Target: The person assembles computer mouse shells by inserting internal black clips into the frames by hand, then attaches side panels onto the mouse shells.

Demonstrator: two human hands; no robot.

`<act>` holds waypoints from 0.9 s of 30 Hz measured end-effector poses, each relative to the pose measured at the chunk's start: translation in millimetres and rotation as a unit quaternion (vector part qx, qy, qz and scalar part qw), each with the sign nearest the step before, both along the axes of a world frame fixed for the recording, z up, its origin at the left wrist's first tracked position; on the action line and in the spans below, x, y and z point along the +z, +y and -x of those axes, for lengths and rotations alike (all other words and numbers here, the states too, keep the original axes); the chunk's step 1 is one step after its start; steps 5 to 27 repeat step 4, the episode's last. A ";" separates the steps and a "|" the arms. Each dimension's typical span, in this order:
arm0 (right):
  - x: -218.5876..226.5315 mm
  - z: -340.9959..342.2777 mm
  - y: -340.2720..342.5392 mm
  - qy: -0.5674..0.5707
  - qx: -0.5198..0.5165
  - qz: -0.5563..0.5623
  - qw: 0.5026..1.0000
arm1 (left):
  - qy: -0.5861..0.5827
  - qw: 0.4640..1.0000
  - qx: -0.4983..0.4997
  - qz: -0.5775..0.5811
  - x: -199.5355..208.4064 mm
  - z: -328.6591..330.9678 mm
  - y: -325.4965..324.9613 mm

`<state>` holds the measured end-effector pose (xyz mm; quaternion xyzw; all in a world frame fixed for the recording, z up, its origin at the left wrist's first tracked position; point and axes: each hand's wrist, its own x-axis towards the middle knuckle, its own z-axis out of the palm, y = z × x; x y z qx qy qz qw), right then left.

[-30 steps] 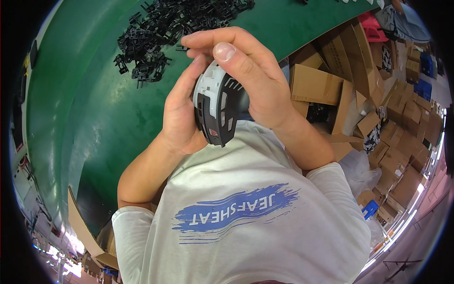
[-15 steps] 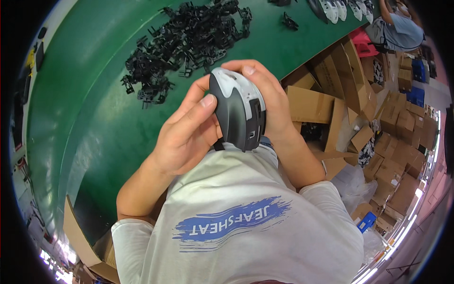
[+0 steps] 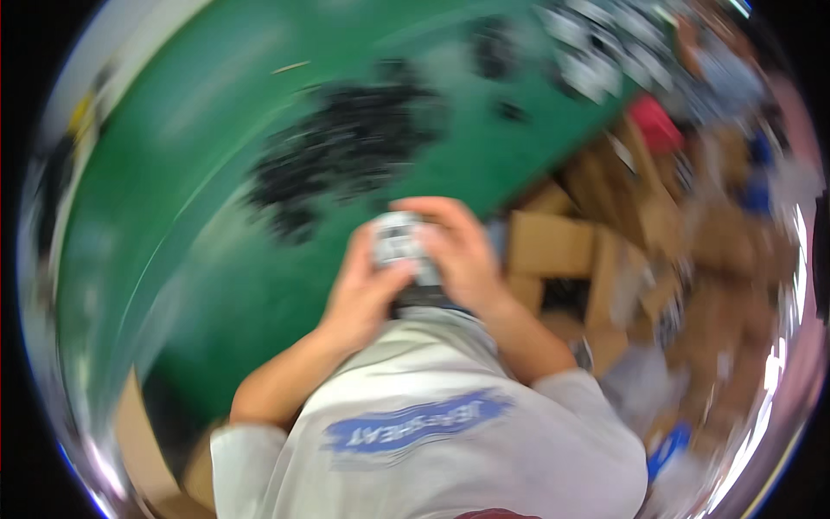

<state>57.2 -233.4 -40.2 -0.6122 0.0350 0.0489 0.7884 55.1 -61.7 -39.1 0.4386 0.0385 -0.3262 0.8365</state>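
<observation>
In front of my waist I hold a rounded white-and-black plastic shell [image 3: 396, 235], blurred by motion. My left hand [image 3: 356, 290] is closed on its left side, the thumb lying over the near part. Around its far and right side wraps my right hand [image 3: 462, 255]. The white face with dark markings shows between my hands; much of the black part is hidden. Beyond it, on the green table [image 3: 233, 294], lies a heap of small black plastic parts [image 3: 346, 134].
White-and-black shells [image 3: 592, 56] are gathered at the far right of the table. Cardboard boxes [image 3: 551, 251] stand along its right edge, near a clear plastic bag [image 3: 644, 376]. A red object [image 3: 653, 123] and a person [image 3: 726, 78] are at the upper right.
The shell has come closer to my body and turned, its white face now showing more between my hands. My view has shifted, and more shells show at the upper right.
</observation>
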 end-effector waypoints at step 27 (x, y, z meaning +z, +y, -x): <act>-9.3 -12.8 22.6 0.055 0.086 -0.058 0.993 | -0.173 0.974 0.066 -0.133 -11.6 -4.9 39.0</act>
